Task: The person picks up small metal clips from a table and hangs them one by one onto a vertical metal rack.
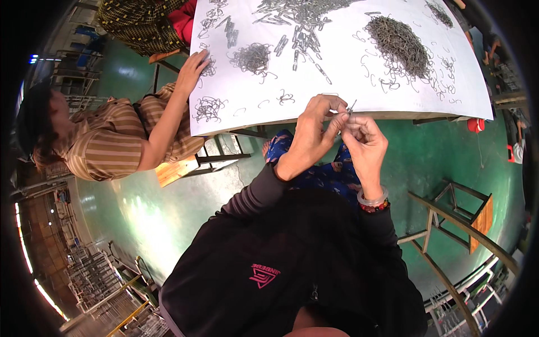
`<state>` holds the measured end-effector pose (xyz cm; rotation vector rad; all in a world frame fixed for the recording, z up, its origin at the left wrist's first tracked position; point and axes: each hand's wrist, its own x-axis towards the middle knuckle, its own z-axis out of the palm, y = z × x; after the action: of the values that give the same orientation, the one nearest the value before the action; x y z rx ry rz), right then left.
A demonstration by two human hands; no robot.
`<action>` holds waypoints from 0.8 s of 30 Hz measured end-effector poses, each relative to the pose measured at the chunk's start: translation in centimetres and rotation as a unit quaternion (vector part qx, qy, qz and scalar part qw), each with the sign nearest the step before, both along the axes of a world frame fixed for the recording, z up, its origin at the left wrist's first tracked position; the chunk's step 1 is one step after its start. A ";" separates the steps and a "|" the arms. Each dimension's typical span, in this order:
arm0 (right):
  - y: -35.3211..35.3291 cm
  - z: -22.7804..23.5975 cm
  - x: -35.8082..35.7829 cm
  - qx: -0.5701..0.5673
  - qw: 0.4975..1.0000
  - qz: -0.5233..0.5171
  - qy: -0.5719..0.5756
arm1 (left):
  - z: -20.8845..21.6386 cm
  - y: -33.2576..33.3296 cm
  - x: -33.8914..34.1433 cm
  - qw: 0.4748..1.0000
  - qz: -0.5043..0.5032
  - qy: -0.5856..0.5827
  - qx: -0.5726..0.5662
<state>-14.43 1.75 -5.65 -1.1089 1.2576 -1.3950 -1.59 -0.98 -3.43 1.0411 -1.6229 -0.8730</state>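
Just over the near edge of a white-covered table (236,119), my two hands meet fingertip to fingertip. Both pinch a small thin metal piece (351,106), whose pointed end sticks up between them; its exact shape is too small to make out. My left hand (315,130) has its thumb and forefinger closed on it. From the other side, my right hand (366,145) grips it with curled fingers. Beyond my hands lie narrow slotted metal strips (303,42). A large heap of bent wire hooks (400,48) is at the far right, a smaller hook pile (252,58) left of the strips.
At the left, a person in a striped top (112,146) rests a hand (193,67) on the table beside loose hooks (209,108). Another person in patterned clothing (135,25) sits beyond. A wooden-topped stool (481,224) stands behind at right, on the green floor (443,149).
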 end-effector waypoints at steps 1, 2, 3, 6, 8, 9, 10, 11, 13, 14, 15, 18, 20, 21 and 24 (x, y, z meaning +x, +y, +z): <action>0.1 0.0 0.1 -0.001 1.000 0.001 0.007 | 0.0 0.2 0.0 1.000 0.001 0.007 0.018; 0.3 0.2 0.3 -0.001 1.000 0.005 0.021 | 0.0 0.3 0.0 0.999 0.002 0.014 0.036; 0.4 0.2 0.5 -0.009 1.000 0.005 0.016 | 0.0 0.5 0.0 0.998 0.004 0.022 0.054; 0.7 -0.1 0.8 -0.025 0.999 0.016 0.025 | -0.4 0.9 -0.1 0.993 0.005 0.101 0.055; 0.5 0.2 0.2 -0.012 1.000 0.021 0.005 | -0.9 0.9 0.3 0.991 0.008 0.129 0.023; 0.2 0.2 -0.2 -0.006 1.000 0.025 -0.004 | -0.9 0.8 0.5 0.990 -0.005 0.135 0.034; -0.7 -0.4 -1.0 -0.005 0.999 0.021 -0.025 | -0.8 1.0 0.4 0.989 -0.021 0.141 0.047; -1.8 0.4 -1.1 0.003 0.999 0.003 0.037 | -0.6 1.2 0.4 0.987 -0.032 0.148 0.062; -5.1 0.4 -0.9 0.030 0.992 0.012 0.122 | 0.0 1.5 0.5 0.991 -0.032 0.123 0.034; -7.4 -1.5 -1.2 -0.015 0.983 0.020 0.183 | 0.1 1.4 0.5 0.996 -0.041 0.084 0.011; -9.7 -3.4 -0.9 -0.063 0.968 0.032 0.240 | 0.1 1.3 0.7 0.998 -0.045 0.042 -0.012; -13.0 -4.9 0.8 -0.169 0.883 0.043 0.436 | -0.4 1.2 0.4 0.999 -0.033 0.029 -0.016; -13.9 -5.7 1.8 -0.195 0.851 0.065 0.483 | -0.2 1.4 0.5 0.999 -0.032 0.032 -0.005; -14.3 -6.0 1.9 -0.176 0.851 0.072 0.490 | -0.2 1.1 0.7 0.999 -0.032 0.025 -0.003; -14.5 -6.5 2.0 -0.090 0.881 0.099 0.453 | -0.9 0.8 1.3 1.000 -0.016 0.005 0.005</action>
<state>-12.45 -12.72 -12.12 -2.0970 1.5854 -0.8309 -0.30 -0.13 -4.29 1.0186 -1.6318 -0.9064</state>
